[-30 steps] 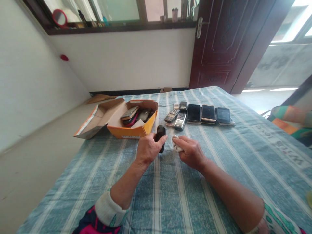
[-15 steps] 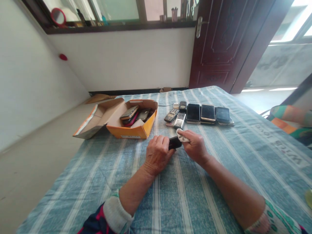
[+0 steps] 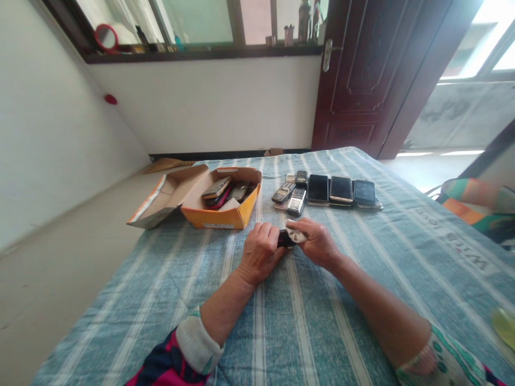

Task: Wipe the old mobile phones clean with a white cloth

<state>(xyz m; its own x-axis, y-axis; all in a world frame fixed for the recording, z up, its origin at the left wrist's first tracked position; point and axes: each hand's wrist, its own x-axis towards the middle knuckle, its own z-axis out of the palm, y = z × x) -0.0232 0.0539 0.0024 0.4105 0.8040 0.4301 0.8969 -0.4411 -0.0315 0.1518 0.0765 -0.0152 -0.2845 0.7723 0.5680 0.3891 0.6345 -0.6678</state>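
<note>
My left hand [image 3: 260, 252] is wrapped round a black mobile phone [image 3: 285, 239] just above the striped cloth; its fingers hide the left part of the phone. In my right hand [image 3: 319, 242] a crumpled white cloth [image 3: 295, 232] is pinched, pressed against the phone's right end. Beyond the hands lie several keypad phones, among them a silver one [image 3: 296, 201] and a dark one [image 3: 283, 192]. A row of flat touchscreen phones [image 3: 341, 190] extends to their right.
An orange cardboard box [image 3: 219, 217], its lid [image 3: 161, 198] folded open to the left, holds several old phones [image 3: 217, 188]. Blue striped cloth [image 3: 277, 332] covers the table. A yellow-green object [image 3: 504, 327] lies at the right edge. A dark red door [image 3: 358, 80] stands behind.
My right hand with the white cloth has shifted slightly left and down, covering more of the phone's right end. My left hand keeps its hold. The view has tilted up a little.
</note>
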